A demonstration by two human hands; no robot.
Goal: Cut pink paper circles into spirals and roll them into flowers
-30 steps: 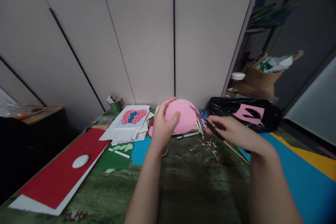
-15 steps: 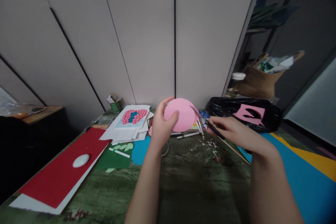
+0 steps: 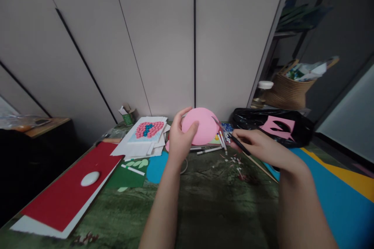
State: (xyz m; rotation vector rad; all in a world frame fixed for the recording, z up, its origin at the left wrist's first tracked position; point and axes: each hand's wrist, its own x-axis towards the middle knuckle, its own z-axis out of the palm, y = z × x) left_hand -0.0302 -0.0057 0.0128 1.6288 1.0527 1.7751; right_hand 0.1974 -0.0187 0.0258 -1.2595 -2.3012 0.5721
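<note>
My left hand [image 3: 181,135] grips a round piece of pink paper [image 3: 203,126] by its left side, thumb across the front and fingers behind. It is held up above the table's far part. My right hand [image 3: 254,143] is closed on a pair of scissors [image 3: 238,144] with dark handles. The blades point up and left to the right edge of the pink paper, where a thin strip shows beside the rim. Whether the blades are fully closed I cannot tell. Small paper scraps [image 3: 233,160] lie on the table below the scissors.
Red paper [image 3: 70,186] with a white oval object [image 3: 90,179] lies left. Behind it are white sheets [image 3: 125,148] under a pink-and-blue picture [image 3: 147,129]. Markers [image 3: 209,150] lie beyond my hands. A black plastic bag [image 3: 248,116] and blue paper [image 3: 336,194] are at right.
The pink paper has shifted very slightly up and left in my left hand. My right hand with the scissors has hardly moved.
</note>
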